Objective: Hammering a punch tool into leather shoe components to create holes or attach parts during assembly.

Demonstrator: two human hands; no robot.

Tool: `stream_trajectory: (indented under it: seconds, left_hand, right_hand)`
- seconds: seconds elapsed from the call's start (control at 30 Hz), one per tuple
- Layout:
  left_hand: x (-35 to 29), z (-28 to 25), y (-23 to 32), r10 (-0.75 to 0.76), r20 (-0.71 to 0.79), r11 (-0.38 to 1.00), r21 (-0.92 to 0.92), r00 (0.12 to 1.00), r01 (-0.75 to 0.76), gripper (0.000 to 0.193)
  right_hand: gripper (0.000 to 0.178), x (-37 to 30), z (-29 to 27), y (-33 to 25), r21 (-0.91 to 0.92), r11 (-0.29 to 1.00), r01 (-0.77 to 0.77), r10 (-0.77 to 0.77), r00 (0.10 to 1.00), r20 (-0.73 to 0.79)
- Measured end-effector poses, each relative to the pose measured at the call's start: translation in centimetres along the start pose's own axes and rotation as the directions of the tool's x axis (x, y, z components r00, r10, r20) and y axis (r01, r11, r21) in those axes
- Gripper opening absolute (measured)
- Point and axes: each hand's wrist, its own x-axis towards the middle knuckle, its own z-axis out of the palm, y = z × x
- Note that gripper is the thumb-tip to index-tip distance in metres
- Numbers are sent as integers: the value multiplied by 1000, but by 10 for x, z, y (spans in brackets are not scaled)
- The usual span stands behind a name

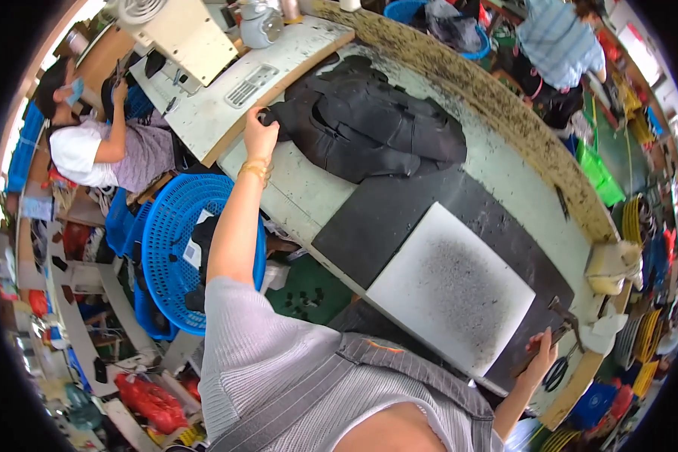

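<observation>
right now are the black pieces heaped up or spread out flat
Heaped: the black pieces overlap in a mound on the table, left hand at its edge.

1. The person's left hand [261, 139], a gold bracelet [255, 172] on its wrist, stretches up across the pale green workbench [297, 207] and grasps a small black piece [267, 117] beside a heap of black, curved pieces [384, 124].
2. At lower right, the right hand [539, 363] curls around the handle of a hammer-like tool [566, 316].
3. Between the hands, a white slab [407, 279], dusted with dark specks, lies on a dark mat [373, 218].
4. A round blue basket [158, 252] stands left of the bench, partly hidden by the left arm.
5. At upper left, a seated co-worker [120, 154] is near a cream machine [181, 38].
</observation>
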Motion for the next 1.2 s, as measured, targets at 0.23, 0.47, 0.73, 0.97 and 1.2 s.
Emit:
stream_trajectory:
  seconds: [0.23, 0.47, 0.73, 0.97, 1.2]
  left_hand:
    - [-21, -87, -10, 23, 320, 993, -116, 947, 15, 35]
    - [-71, -152, 49, 241, 588, 721, 424, 772, -548, 76]
    - [-102, -203, 122, 680, 460, 369, 458, 571, -809, 39]
    - [-42, -186, 185, 255, 373, 722, 540, 892, -433, 45]
    - [-31, -245, 257, 288, 674, 647, 386, 680, -657, 26]
  right_hand:
    - [20, 12, 17, -5, -35, 998, 42, -39, 996, 80]
    - [12, -2, 65, -41, -260, 939, 223, -120, 926, 359]
    - [15, -30, 160, -79, -147, 898, 416, -198, 677, 709]
    - [15, -49, 154, -63, -61, 969, 240, -120, 673, 729]
    - [17, -46, 114, -53, -139, 957, 255, -109, 759, 642]
